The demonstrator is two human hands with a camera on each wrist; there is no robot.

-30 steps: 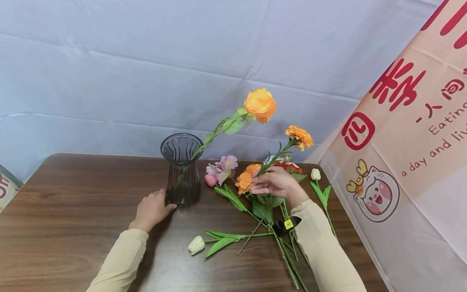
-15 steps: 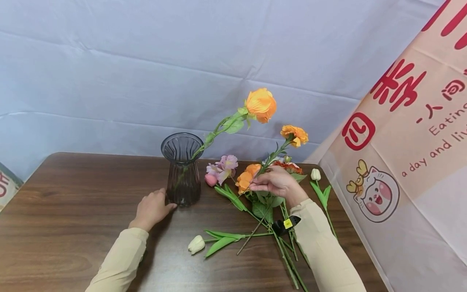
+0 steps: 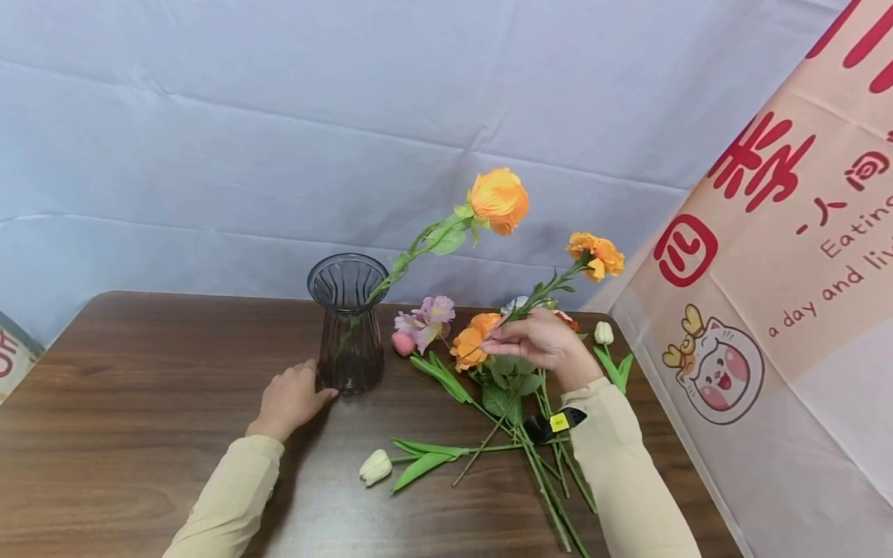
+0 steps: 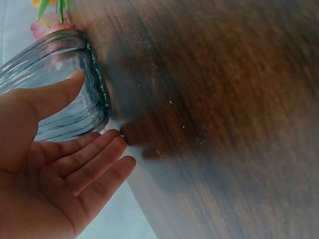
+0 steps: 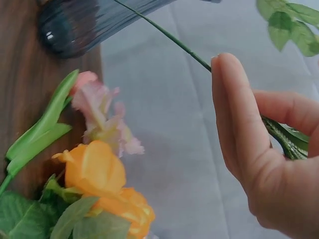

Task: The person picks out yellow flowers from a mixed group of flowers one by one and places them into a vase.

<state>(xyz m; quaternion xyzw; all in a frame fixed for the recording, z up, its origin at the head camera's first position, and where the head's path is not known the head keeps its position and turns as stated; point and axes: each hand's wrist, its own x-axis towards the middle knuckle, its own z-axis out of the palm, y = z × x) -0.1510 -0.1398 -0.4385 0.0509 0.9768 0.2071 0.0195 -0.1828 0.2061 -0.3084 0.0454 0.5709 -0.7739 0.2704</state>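
A smoky glass vase (image 3: 351,341) stands upright on the table with one tall orange rose (image 3: 498,201) leaning out to the right. My left hand (image 3: 293,397) is at the vase's base; in the left wrist view its thumb lies in front of the glass and its fingers stretch out along the far side. My right hand (image 3: 533,341) pinches the green stem of an orange carnation (image 3: 595,256) above the pile of flowers. The bare stem end (image 5: 174,41) points toward the vase in the right wrist view, and the bloom tilts up to the right.
Under and around my right hand lie orange blossoms (image 3: 469,345), a lilac flower (image 3: 432,314), a pink bud (image 3: 402,344) and several crossed stems. White tulips lie nearer (image 3: 376,468) and at the right edge (image 3: 603,333). Cloth hangs behind the table (image 3: 174,349).
The carnation's head shifts slightly left, then swings right as my right hand turns and moves a little right. My left hand, the vase and the rose stay put.
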